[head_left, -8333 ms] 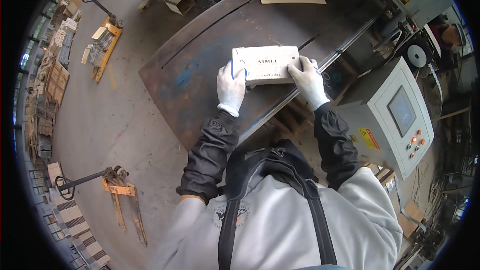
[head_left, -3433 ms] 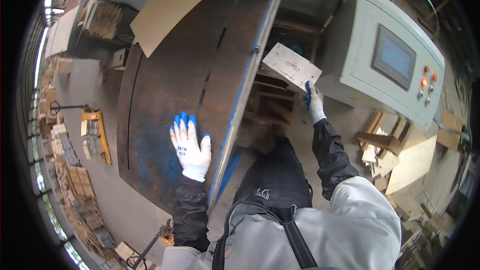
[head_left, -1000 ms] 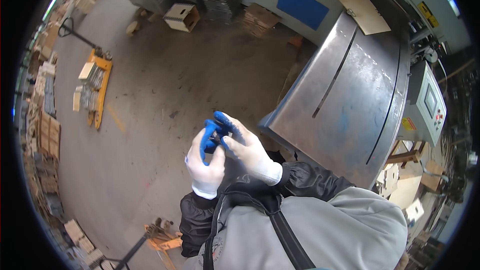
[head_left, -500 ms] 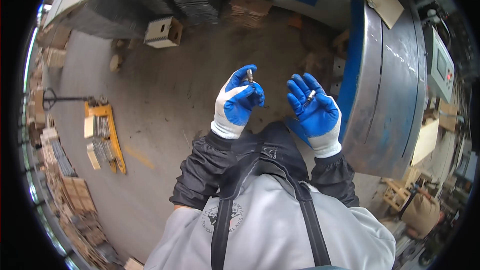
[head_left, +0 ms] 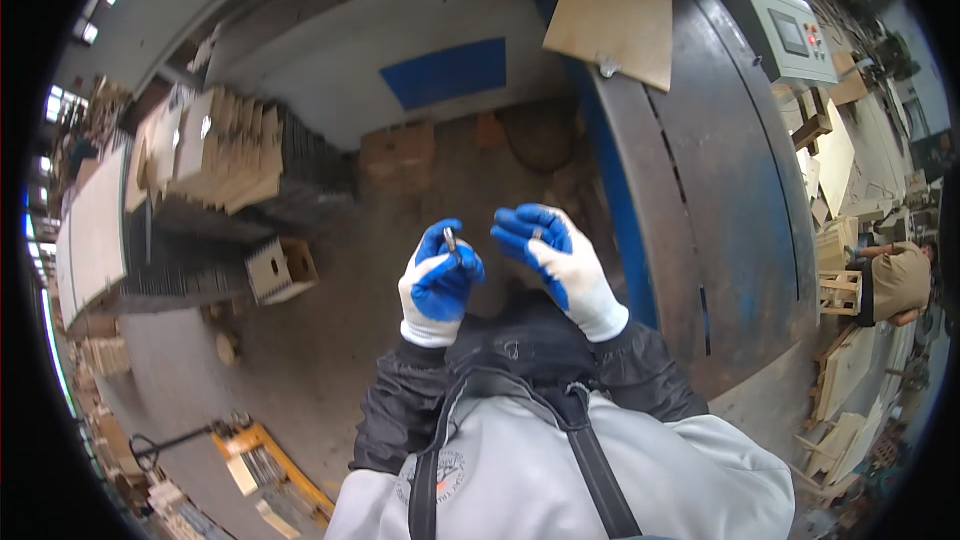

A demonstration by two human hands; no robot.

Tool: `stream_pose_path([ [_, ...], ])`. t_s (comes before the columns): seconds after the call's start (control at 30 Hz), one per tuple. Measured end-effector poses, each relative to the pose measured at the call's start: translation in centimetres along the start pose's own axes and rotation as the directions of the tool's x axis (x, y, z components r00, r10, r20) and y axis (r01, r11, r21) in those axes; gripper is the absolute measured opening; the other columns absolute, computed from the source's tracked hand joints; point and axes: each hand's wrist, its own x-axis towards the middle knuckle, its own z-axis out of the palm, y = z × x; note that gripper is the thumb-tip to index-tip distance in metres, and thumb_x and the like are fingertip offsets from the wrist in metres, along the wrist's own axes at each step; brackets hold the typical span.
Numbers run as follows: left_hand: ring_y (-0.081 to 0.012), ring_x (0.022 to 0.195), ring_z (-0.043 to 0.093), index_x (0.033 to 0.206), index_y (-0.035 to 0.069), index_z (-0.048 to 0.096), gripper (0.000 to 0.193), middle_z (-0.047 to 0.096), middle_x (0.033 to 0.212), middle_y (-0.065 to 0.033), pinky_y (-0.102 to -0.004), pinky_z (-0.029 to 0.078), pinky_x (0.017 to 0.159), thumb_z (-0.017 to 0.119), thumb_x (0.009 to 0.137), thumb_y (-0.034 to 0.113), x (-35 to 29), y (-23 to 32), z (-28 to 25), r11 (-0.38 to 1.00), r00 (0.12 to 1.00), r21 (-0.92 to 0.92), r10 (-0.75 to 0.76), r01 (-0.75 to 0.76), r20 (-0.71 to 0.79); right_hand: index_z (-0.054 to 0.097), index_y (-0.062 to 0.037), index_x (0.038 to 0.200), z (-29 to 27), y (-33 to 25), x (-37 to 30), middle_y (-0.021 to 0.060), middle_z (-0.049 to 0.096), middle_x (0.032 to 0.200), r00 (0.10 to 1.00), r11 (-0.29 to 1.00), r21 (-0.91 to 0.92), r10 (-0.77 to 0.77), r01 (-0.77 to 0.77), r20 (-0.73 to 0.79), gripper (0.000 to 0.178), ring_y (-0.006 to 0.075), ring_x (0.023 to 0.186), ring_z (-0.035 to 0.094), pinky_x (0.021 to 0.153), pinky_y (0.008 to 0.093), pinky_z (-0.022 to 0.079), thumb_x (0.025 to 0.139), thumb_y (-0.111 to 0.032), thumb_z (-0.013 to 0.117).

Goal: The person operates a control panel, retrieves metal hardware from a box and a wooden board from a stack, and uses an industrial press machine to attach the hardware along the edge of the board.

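Note:
Both my hands wear white gloves with blue-coated palms and fingers, raised in front of my waist. My left hand (head_left: 436, 285) pinches a small silver metal cylinder (head_left: 450, 238) between thumb and fingers, its tip pointing up. To its right, my right hand (head_left: 565, 265) is half curled, palm turned inward. A second small metal cylinder (head_left: 538, 233) shows in it, by the thumb; most of that piece is hidden by the glove. The hands stay apart from each other.
On the right runs a steel machine table (head_left: 690, 190) with a blue side, bearing a wooden board (head_left: 615, 25). Beyond it are a control box (head_left: 780, 30) and a person (head_left: 893, 283). Stacked boards (head_left: 220, 150), an open wooden box (head_left: 280, 272) and a yellow pallet truck (head_left: 290, 465) lie left.
My view has swung to the right. My right hand has turned inward from palm-up, its thumb now over the metal cylinder. The left hand still holds its cylinder.

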Motion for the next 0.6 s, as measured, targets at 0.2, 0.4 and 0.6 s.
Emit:
stream_pose_path([
  [0.2,-0.0255,0.080,0.066,0.146,-0.004,0.053,0.058,0.068,0.088,-0.0147,-0.0361,0.055,0.075,0.062,0.090,0.008,10.5,5.0,0.8,0.984,0.993,0.164,-0.090,0.076,0.077,0.057,-0.0001,0.136,-0.8,-3.9,6.2,0.0142,0.070,0.132,0.992,0.937,-0.348,-0.021,-0.023,-0.123,0.032,0.0210,0.121,0.067,0.102,0.0327,0.052,0.104,-0.004,0.058],
  [0.4,-0.0254,0.086,0.068,0.141,0.002,0.058,0.048,0.071,0.095,-0.0129,-0.0368,0.055,0.079,0.063,0.094,0.009,26.1,8.9,1.3,0.944,0.950,0.263,-0.253,0.200,0.186,0.070,-0.0040,0.128,-1.3,-11.5,12.5,0.0096,0.077,0.108,0.932,0.577,-0.808,-0.219,-0.115,-0.289,0.028,0.0127,0.094,0.069,0.087,0.0291,0.055,0.102,-0.014,0.066],
  [0.6,-0.0244,0.095,0.070,0.136,-0.001,0.058,0.041,0.072,0.104,-0.0150,-0.0356,0.056,0.084,0.062,0.096,0.010,41.3,10.9,5.5,0.876,0.911,0.443,-0.326,0.191,0.251,0.077,-0.0050,0.109,-2.9,-19.1,20.2,0.0089,0.067,0.103,0.825,0.116,-0.987,-0.542,-0.110,-0.156,0.022,0.0249,0.106,0.064,0.094,0.0375,0.053,0.090,-0.016,0.076],
])
